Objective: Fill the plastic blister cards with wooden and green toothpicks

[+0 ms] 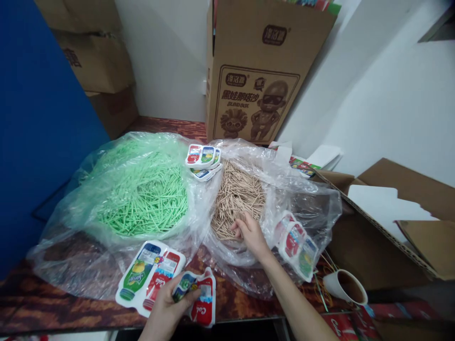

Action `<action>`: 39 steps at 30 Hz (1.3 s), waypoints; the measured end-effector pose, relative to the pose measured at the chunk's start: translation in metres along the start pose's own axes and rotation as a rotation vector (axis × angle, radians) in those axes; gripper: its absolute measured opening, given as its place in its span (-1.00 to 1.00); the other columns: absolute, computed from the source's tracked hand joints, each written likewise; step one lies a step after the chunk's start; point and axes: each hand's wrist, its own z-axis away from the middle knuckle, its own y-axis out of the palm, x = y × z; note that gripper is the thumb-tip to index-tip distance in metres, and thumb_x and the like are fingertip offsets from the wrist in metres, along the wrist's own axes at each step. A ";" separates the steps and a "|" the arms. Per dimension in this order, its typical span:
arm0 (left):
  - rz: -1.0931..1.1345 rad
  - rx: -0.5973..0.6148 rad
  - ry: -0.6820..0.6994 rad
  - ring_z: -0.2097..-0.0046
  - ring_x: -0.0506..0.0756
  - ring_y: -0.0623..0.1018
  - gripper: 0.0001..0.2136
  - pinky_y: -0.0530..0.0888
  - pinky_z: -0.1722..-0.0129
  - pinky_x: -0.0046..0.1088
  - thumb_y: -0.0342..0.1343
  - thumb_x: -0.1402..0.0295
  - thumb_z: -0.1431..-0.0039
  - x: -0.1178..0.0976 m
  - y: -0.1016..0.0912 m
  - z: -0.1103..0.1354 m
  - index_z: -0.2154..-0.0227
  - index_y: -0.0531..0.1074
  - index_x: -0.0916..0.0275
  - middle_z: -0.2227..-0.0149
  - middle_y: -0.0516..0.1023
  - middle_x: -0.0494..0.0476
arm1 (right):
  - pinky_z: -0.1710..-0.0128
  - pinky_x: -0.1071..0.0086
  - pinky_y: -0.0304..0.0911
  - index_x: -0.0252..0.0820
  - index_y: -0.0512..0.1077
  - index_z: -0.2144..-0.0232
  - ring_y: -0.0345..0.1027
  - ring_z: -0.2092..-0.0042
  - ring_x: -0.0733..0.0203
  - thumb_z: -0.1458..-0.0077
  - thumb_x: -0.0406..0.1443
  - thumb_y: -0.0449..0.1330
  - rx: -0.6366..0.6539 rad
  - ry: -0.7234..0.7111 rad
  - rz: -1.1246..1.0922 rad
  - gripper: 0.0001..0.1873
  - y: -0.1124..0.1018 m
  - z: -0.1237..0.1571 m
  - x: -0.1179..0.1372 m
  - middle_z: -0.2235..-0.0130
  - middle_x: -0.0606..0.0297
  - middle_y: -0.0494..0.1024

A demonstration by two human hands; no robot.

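My left hand (174, 303) is closed around a bottle-shaped printed packet (204, 300) in red and green, which bends under the grip near the table's front edge. Beside it on the table lies a larger flat packet (142, 274) with green and red bottle pictures. My right hand (249, 232) reaches into a clear plastic bag of thin brown sticks (236, 194). Its fingers are curled at the near side of the pile; whether a stick is between them cannot be made out. To the left, another clear bag holds bright green sticks (145, 199).
A small stack of packets (203, 158) rests between the bags. More packets (296, 244) lie at the right, by a white paper cup (344, 287) with brown contents. An open carton (377, 237) stands far right; a tall printed box (256, 80) stands behind.
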 end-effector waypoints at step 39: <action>-0.169 -0.054 0.193 0.38 0.07 0.45 -0.85 0.40 0.33 -0.47 0.25 0.30 0.03 -0.016 0.007 -0.005 0.42 0.51 0.25 0.45 0.52 0.01 | -0.16 0.14 0.14 -0.16 0.43 0.25 0.33 -0.10 0.06 -0.14 -0.14 0.19 0.452 0.163 -0.435 -0.77 0.040 0.068 0.061 0.01 0.18 0.53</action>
